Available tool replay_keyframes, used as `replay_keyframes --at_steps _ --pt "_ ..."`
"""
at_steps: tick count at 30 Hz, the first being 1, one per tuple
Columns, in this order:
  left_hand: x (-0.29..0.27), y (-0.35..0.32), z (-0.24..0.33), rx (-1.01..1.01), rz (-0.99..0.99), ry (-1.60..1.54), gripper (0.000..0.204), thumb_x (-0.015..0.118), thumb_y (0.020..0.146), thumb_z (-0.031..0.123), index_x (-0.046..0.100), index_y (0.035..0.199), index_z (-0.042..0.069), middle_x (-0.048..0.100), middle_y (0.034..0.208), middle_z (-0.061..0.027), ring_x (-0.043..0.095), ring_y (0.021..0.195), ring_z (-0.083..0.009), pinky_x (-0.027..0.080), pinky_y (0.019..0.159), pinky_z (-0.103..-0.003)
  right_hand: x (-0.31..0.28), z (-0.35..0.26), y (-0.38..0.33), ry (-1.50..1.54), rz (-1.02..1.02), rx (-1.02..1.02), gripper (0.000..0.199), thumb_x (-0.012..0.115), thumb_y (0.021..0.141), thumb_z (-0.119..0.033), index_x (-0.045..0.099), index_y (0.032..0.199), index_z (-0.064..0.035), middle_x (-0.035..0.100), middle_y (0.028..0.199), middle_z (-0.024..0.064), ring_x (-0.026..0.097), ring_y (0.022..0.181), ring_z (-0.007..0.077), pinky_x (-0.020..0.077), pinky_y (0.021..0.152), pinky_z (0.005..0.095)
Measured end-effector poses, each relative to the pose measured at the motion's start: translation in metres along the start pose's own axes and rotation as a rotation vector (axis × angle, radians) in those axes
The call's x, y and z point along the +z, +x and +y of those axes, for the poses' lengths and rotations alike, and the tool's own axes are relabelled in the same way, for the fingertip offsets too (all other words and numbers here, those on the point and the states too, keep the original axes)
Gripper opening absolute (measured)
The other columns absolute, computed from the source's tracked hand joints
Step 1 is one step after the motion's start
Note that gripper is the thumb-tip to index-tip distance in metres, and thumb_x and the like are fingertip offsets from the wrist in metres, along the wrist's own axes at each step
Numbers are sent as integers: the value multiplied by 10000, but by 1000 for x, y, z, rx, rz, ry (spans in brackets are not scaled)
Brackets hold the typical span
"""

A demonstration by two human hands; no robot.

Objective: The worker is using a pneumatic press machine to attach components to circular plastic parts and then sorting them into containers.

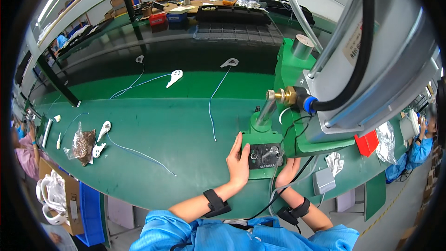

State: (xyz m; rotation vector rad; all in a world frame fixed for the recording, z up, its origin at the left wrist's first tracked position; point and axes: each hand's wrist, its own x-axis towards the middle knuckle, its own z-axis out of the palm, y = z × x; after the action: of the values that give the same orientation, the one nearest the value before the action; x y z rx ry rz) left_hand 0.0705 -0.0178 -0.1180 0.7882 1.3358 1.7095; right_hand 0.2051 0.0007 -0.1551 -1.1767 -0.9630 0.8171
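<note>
Green press base sits at the near edge of the green bench, black fixture block on its front. Left hand lies flat against the block's left side, fingers extended and together, gripping nothing. Right hand rests just right of the block, below it, fingers curled loosely; grip cannot be told. Blue-wired white part lies well apart, left.
</note>
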Motion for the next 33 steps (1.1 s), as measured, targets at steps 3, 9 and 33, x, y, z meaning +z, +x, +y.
replay_keyframes --at_steps 3,9,33 --pt "2 1 -3 -19 -3 8 480 537 856 104 379 1301 17 358 1353 -188 335 1264 -214 281 1011 -286 -6 9 4 -72 -44 -29 328 388 928 -142 419 1224 -5 500 1166 91 474 1064 179 347 942 308" --pt "5 21 -4 -111 11 20 495 552 840 90 377 1293 -6 362 1345 -198 339 1261 -219 274 1020 -296 23 -21 15 -71 -36 -63 288 376 945 -167 404 1174 6 479 1146 84 459 1032 171 343 943 311" --pt "-87 293 24 73 -84 1696 632 556 793 482 323 1330 244 323 1321 -111 300 1229 -305 313 943 -474 -130 -161 21 -1047 -264 -218 252 576 755 -14 569 1008 -18 604 866 95 543 789 202 436 684 300"
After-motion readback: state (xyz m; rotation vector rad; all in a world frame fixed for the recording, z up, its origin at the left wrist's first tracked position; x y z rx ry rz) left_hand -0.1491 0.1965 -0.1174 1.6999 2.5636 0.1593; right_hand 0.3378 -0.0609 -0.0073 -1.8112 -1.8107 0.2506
